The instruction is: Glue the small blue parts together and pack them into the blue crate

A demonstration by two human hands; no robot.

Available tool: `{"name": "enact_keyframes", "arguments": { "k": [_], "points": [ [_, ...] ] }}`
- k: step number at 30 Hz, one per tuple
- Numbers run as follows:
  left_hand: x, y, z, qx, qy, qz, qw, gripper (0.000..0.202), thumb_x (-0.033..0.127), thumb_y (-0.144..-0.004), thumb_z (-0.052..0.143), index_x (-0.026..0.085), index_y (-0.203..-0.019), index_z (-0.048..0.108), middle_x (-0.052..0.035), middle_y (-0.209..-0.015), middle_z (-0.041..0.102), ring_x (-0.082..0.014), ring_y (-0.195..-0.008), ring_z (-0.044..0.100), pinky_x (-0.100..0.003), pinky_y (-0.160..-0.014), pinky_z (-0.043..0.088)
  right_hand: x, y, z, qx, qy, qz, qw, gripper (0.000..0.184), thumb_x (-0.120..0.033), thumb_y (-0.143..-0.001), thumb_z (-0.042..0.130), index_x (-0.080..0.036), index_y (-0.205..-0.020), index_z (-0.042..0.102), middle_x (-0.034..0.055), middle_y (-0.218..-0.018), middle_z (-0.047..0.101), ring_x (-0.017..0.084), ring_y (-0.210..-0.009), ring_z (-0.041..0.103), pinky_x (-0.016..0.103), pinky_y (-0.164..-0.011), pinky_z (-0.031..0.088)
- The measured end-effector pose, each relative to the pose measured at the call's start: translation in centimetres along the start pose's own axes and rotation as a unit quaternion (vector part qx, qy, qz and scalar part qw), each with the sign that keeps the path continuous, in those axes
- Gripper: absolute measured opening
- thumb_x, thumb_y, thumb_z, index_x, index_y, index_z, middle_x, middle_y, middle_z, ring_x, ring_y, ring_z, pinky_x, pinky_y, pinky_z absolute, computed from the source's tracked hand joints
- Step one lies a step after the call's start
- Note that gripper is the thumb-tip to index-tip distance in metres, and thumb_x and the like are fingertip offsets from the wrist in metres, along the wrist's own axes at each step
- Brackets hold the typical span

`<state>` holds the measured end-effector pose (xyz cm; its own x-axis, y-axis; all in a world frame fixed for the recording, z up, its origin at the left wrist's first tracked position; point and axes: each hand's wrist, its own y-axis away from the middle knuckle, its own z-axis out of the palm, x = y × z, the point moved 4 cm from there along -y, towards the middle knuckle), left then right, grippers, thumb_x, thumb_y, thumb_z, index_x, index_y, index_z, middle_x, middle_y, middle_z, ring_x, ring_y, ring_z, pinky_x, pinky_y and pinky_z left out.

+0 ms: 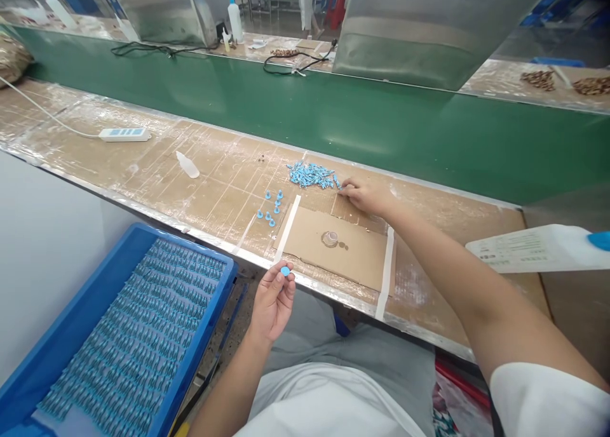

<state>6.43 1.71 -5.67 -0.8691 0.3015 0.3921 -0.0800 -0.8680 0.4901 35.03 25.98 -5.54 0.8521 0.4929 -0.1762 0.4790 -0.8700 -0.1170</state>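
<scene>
In my left hand [272, 302], the thumb and fingers pinch a small round blue cap-like piece [284, 271] in front of the table edge. My right hand [365, 195] reaches over the table to the right end of a pile of small blue pieces [309, 174], its fingertips closed at a slim blue piece [337, 181]. Several blue pieces with round flat bases [268, 216] stand apart, left of a cardboard sheet [305, 234]. On that sheet sits a small clear round dish or cap [329, 238], with dark wet-looking spots beside it.
At lower left, a blue crate [223, 278] holds rows of blue pieces. A small white bottle [187, 165] and power strip [124, 134] lie on the table. A large white bottle [534, 249] is at right. Behind runs a green belt [286, 100] below metal panels [410, 30].
</scene>
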Motion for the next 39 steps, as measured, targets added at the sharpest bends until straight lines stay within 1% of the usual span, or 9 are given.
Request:
{"name": "enact_keyframes", "arguments": {
  "k": [7, 12, 21, 25, 27, 30, 34, 37, 39],
  "points": [
    [0.0, 0.3, 0.1, 0.006, -0.001, 0.004, 1.0, 0.026, 0.01, -0.07, 0.079, 0.014, -0.095, 0.072, -0.0068, -0.096, 0.072, -0.0095, -0.077, 0.069, -0.016, -0.071, 0.059, -0.3, 0.0, 0.1, -0.06, 0.054, -0.062, 0.995, 0.035, -0.031, -0.091, 0.042, -0.024, -0.107, 0.072, 0.0058, -0.122, 0.066, 0.023, -0.091, 0.061, 0.033, -0.076, 0.045],
    [-0.2, 0.4, 0.2, 0.005, -0.007, 0.004, 1.0, 0.025, 0.012, -0.071, 0.078, 0.014, -0.095, 0.072, -0.007, -0.097, 0.072, -0.0089, -0.077, 0.068, -0.015, -0.071, 0.058, -0.1, 0.8, 0.3, -0.03, 0.015, -0.1, 0.994, 0.033, -0.035, -0.089, 0.044, -0.019, -0.097, 0.073, 0.011, -0.105, 0.069, 0.023, -0.091, 0.063, 0.034, -0.083, 0.047],
    [-0.4, 0.5, 0.7, -0.012, -0.018, 0.0, 1.0, 0.024, 0.012, -0.072, 0.077, 0.014, -0.096, 0.072, -0.0068, -0.099, 0.072, -0.0078, -0.078, 0.068, -0.014, -0.073, 0.057, 0.0, 1.4, 0.3, -0.011, -0.048, -0.056, 0.997, 0.035, -0.032, -0.092, 0.042, -0.017, -0.104, 0.071, 0.0142, -0.105, 0.068, 0.025, -0.095, 0.063, 0.038, -0.088, 0.049],
    [-0.8, 0.7, 0.7, -0.021, -0.01, -0.008, 1.0, 0.024, 0.013, -0.073, 0.077, 0.014, -0.097, 0.073, -0.0075, -0.1, 0.072, -0.0084, -0.079, 0.068, -0.014, -0.074, 0.058, -0.2, 1.7, 0.1, 0.021, -0.119, 0.024, 0.992, 0.027, -0.03, -0.088, 0.049, -0.017, -0.097, 0.071, 0.0123, -0.097, 0.07, 0.025, -0.089, 0.064, 0.041, -0.085, 0.051],
    [-1.1, 0.8, 0.8, -0.026, -0.009, -0.018, 0.999, 0.024, 0.012, -0.073, 0.077, 0.013, -0.096, 0.073, -0.0078, -0.099, 0.072, -0.009, -0.08, 0.068, -0.015, -0.074, 0.058, 0.0, 2.3, 0.3, 0.043, -0.22, 0.115, 0.968, 0.022, -0.03, -0.086, 0.055, -0.017, -0.098, 0.068, 0.009, -0.084, 0.071, 0.022, -0.077, 0.065, 0.038, -0.076, 0.054],
    [-1.6, 1.0, 0.9, -0.032, -0.011, -0.034, 0.999, 0.024, 0.011, -0.073, 0.076, 0.013, -0.096, 0.073, -0.008, -0.099, 0.072, -0.0091, -0.08, 0.068, -0.015, -0.075, 0.058, 0.2, 3.4, 1.0, 0.064, -0.406, 0.244, 0.878, 0.019, -0.029, -0.083, 0.063, -0.015, -0.096, 0.063, 0.0026, -0.064, 0.067, 0.014, -0.054, 0.061, 0.028, -0.056, 0.053],
    [-2.0, 1.2, 1.1, -0.038, -0.016, -0.046, 0.998, 0.025, 0.013, -0.074, 0.077, 0.012, -0.098, 0.072, -0.008, -0.099, 0.073, -0.0085, -0.079, 0.068, -0.014, -0.075, 0.057, -0.1, 4.5, 1.4, 0.09, -0.532, 0.3, 0.786, 0.015, -0.028, -0.08, 0.069, -0.017, -0.083, 0.06, 0.0019, -0.062, 0.066, 0.01, -0.052, 0.06, 0.021, -0.052, 0.052],
    [-2.1, 1.4, 1.1, -0.046, -0.016, -0.049, 0.998, 0.024, 0.013, -0.074, 0.076, 0.012, -0.098, 0.072, -0.0075, -0.099, 0.073, -0.0083, -0.08, 0.068, -0.014, -0.075, 0.057, -0.3, 5.2, 1.2, 0.1, -0.537, 0.306, 0.78, 0.017, -0.029, -0.078, 0.071, -0.017, -0.082, 0.06, 0.0032, -0.065, 0.067, 0.012, -0.056, 0.064, 0.024, -0.058, 0.056],
    [-2.3, 1.4, 1.0, -0.05, -0.014, -0.054, 0.997, 0.024, 0.013, -0.075, 0.076, 0.013, -0.099, 0.072, -0.0073, -0.099, 0.073, -0.0085, -0.08, 0.068, -0.015, -0.075, 0.057, -0.3, 5.7, 0.8, 0.106, -0.491, 0.305, 0.809, 0.017, -0.028, -0.076, 0.072, -0.017, -0.085, 0.063, 0.0039, -0.066, 0.068, 0.014, -0.057, 0.065, 0.026, -0.058, 0.056]
  ]
}}
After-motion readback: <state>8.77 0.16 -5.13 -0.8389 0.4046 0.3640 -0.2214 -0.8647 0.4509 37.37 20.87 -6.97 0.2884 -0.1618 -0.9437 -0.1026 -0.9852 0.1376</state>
